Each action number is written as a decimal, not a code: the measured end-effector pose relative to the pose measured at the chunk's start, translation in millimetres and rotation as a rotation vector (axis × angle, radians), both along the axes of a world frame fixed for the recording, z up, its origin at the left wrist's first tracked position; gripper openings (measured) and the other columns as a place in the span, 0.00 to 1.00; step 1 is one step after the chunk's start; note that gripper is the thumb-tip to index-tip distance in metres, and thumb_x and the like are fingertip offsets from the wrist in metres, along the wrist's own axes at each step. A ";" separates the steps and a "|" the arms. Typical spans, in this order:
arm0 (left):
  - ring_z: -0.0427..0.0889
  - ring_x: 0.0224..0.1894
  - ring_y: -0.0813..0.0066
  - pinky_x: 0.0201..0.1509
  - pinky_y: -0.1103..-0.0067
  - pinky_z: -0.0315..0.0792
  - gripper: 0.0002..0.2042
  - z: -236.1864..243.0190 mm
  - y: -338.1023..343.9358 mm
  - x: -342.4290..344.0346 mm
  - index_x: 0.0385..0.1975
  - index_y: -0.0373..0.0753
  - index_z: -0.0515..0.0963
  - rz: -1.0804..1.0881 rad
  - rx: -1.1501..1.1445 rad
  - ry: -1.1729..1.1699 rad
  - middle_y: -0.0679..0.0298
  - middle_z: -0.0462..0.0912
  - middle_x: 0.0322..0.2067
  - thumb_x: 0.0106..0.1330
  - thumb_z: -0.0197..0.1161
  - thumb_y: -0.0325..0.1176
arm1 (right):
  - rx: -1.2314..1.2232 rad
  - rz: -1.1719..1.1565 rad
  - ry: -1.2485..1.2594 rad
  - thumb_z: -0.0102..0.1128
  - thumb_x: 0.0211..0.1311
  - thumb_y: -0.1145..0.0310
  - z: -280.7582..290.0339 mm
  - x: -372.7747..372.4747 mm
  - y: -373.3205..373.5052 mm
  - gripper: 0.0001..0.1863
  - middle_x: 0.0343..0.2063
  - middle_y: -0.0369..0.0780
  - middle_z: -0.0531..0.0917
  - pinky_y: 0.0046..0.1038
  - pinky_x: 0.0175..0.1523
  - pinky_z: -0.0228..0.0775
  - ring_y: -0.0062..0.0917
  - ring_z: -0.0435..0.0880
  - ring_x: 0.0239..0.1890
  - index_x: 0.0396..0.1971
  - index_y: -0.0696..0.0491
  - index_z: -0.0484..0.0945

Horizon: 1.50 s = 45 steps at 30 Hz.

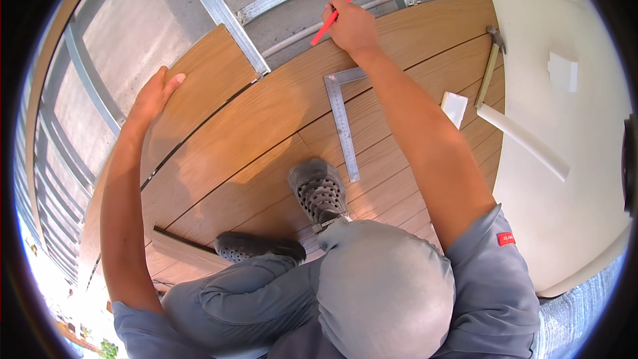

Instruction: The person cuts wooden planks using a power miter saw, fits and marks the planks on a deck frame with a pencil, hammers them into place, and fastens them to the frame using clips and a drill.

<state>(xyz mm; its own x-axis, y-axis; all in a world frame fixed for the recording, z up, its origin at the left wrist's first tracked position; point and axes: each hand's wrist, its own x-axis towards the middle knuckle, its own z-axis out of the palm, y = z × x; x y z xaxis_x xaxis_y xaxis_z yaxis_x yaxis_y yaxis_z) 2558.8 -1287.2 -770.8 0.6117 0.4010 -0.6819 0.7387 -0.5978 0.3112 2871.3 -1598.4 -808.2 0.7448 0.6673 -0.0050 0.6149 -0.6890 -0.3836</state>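
Note:
My left hand (156,96) grips the outer edge of a wooden board (212,70) at the left, beside a metal rail (236,33). Up at the top middle, my right hand (352,26) holds a red pencil (321,32) above the edge of the laid planks (425,26). A metal carpenter's square (342,126) lies on the planks under my right forearm, its short arm partly hidden by it.
Open metal framing (86,80) over grey concrete runs along the left and top. At right are a pale wall (571,133), a hammer (492,60), a white block (454,108) and a white strip (522,139). My shoes (316,189) rest on the planks near a dark strip (183,241).

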 end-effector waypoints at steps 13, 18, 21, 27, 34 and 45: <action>0.76 0.55 0.48 0.62 0.66 0.69 0.25 -13.7 17.0 -38.9 0.54 0.28 0.66 0.094 -0.101 -0.131 0.41 0.76 0.51 0.78 0.52 0.49 | -0.108 -0.594 -0.140 0.72 0.60 0.62 99.3 22.5 -257.6 0.29 0.45 0.52 0.79 0.48 0.53 0.67 0.50 0.74 0.50 0.56 0.57 0.71; 0.73 0.60 0.41 0.66 0.64 0.66 0.33 -20.0 10.2 -14.1 0.57 0.25 0.65 -0.066 -0.020 -0.043 0.34 0.72 0.55 0.76 0.51 0.57 | -0.220 -0.565 0.249 0.84 0.45 0.54 73.8 -34.2 -359.0 0.58 0.62 0.62 0.67 0.49 0.68 0.62 0.56 0.65 0.66 0.69 0.65 0.55; 0.73 0.60 0.39 0.64 0.61 0.68 0.35 -9.0 7.7 -1.1 0.56 0.25 0.67 -0.075 -0.029 0.067 0.34 0.72 0.56 0.75 0.51 0.60 | -0.283 -0.545 0.174 0.82 0.47 0.59 74.5 -35.8 -350.0 0.57 0.64 0.60 0.67 0.45 0.70 0.62 0.52 0.67 0.67 0.72 0.61 0.54; 0.76 0.55 0.44 0.61 0.59 0.71 0.32 1.5 6.4 -5.8 0.57 0.28 0.71 -0.192 0.153 0.041 0.41 0.76 0.52 0.73 0.56 0.57 | -0.202 -0.137 0.172 0.82 0.45 0.61 127.4 -23.4 -194.4 0.56 0.67 0.53 0.66 0.49 0.70 0.59 0.57 0.64 0.67 0.73 0.52 0.56; 0.79 0.53 0.55 0.58 0.66 0.74 0.30 49.7 -54.0 39.5 0.65 0.34 0.68 -0.115 0.195 -0.477 0.51 0.79 0.50 0.66 0.69 0.40 | 0.068 0.663 0.086 0.81 0.35 0.69 109.8 -84.9 -41.5 0.55 0.64 0.54 0.69 0.49 0.64 0.65 0.52 0.69 0.63 0.70 0.51 0.64; 0.83 0.46 0.75 0.50 0.77 0.78 0.23 27.7 -115.2 -85.5 0.61 0.33 0.70 0.770 -0.730 -0.607 0.60 0.84 0.44 0.67 0.66 0.25 | 0.139 0.286 0.078 0.70 0.62 0.59 94.9 -105.3 -44.7 0.22 0.38 0.50 0.86 0.43 0.45 0.76 0.47 0.84 0.40 0.50 0.56 0.79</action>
